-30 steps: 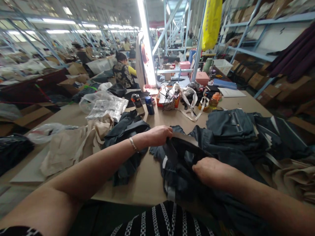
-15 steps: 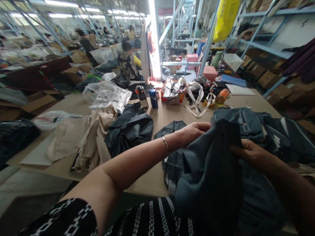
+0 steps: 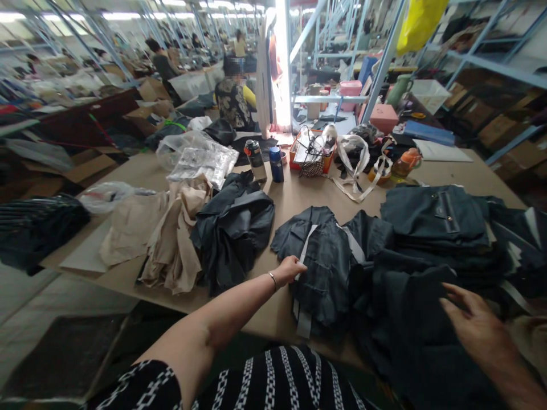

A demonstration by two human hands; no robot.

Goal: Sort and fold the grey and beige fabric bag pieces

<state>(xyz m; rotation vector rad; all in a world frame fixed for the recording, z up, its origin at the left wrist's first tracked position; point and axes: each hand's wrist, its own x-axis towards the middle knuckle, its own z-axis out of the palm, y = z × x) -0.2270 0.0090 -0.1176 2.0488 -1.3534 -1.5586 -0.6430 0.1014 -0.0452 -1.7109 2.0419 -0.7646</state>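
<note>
The left hand pinches the lower end of a pale strip on the dark pieces, which lie at the near edge of the bench. The right hand is released, fingers parted, at the dark cloth just right of the pieces; whether it touches, I cannot tell. Behind that cloth sits a folded stack. Left of the pieces lie 1 black bundle and beige cloth; 2 bottles stand behind the bundle.
</note>
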